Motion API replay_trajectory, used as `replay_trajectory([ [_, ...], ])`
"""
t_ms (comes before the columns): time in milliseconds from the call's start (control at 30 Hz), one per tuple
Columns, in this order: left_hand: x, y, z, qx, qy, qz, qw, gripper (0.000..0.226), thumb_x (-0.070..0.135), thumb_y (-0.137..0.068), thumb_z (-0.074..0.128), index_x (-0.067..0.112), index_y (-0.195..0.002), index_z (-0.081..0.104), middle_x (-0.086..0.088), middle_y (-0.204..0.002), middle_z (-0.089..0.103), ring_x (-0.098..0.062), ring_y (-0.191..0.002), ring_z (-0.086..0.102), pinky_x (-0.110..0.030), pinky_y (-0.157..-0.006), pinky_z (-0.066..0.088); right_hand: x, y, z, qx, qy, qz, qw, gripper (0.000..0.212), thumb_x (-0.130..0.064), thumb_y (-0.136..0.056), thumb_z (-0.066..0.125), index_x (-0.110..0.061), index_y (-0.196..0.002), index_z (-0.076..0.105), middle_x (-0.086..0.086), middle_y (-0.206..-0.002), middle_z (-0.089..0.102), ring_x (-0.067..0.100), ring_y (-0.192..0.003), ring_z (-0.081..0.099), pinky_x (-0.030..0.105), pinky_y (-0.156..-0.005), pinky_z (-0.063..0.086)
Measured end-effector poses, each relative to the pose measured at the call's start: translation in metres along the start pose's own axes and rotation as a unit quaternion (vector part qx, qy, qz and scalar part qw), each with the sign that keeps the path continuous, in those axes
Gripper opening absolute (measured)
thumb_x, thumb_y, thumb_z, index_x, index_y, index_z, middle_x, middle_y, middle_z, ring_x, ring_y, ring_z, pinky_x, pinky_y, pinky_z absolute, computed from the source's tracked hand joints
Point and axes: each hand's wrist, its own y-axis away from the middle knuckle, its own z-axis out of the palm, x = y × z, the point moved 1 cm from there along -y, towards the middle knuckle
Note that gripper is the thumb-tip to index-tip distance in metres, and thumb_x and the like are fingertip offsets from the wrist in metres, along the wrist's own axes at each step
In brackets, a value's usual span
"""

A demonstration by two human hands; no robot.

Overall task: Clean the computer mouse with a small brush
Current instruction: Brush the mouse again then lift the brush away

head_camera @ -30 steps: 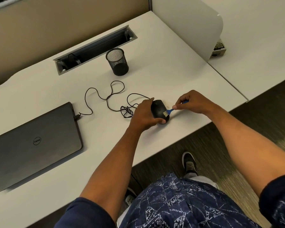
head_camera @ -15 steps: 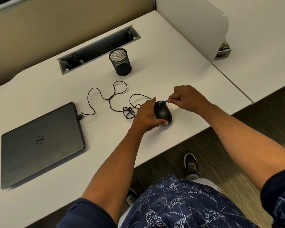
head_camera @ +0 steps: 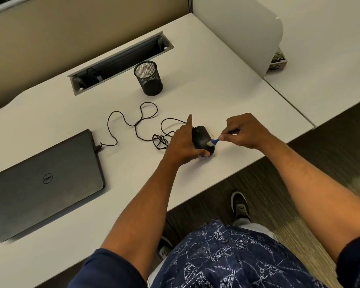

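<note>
1. Closed laptop (head_camera: pixel 50 181) at far left; slack cable (head_camera: pixel 133 123) plugged in, could tug if snagged.
2. Left hand (head_camera: pixel 183 145) clamped around mouse (head_camera: pixel 202 140) near desk (head_camera: pixel 227 96) front edge, index finger lifted; could skid under a hard stroke.
3. Right hand (head_camera: pixel 244 132) pinching brush (head_camera: pixel 213 142), bristles apparently touching shell; thin handle could twist.
</note>
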Motion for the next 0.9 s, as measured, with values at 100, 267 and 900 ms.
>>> replay_trajectory([
  [100, -0.001, 0.001, 0.001, 0.001, -0.004, 0.007, 1.000, 0.141, 0.047, -0.061, 0.096, 0.019, -0.165, 0.005, -0.008, -0.154, 0.043, -0.027, -0.138, 0.044, -0.037, -0.112, 0.038, 0.009, -0.001, 0.004, -0.004, -0.104, 0.095, 0.990, 0.004, -0.020, -0.079, 0.084, -0.019, -0.082, 0.082, -0.012, -0.063, 0.066, 0.001, -0.059, 0.056, 0.012, -0.056, 0.040],
  [267, -0.004, 0.002, 0.001, -0.004, -0.001, 0.004, 1.000, 0.137, 0.049, -0.062, 0.095, 0.018, -0.165, 0.010, -0.009, -0.159, 0.039, -0.027, -0.144, 0.039, -0.040, -0.117, 0.034, 0.024, -0.008, 0.014, 0.044, -0.138, 0.197, 0.970, 0.007, -0.023, -0.080, 0.083, -0.017, -0.082, 0.081, -0.011, -0.072, 0.073, -0.001, -0.068, 0.064, 0.018, -0.065, 0.047],
  [900, -0.008, 0.003, 0.004, 0.004, 0.039, -0.018, 0.999, 0.139, 0.051, -0.060, 0.095, 0.023, -0.165, 0.009, -0.005, -0.160, 0.037, -0.026, -0.146, 0.036, -0.041, -0.118, 0.033, 0.008, -0.033, 0.018, 0.116, -0.093, 0.236, 0.960, 0.018, -0.027, -0.083, 0.079, -0.010, -0.085, 0.082, 0.003, -0.079, 0.076, 0.012, -0.072, 0.066, 0.026, -0.065, 0.049],
])
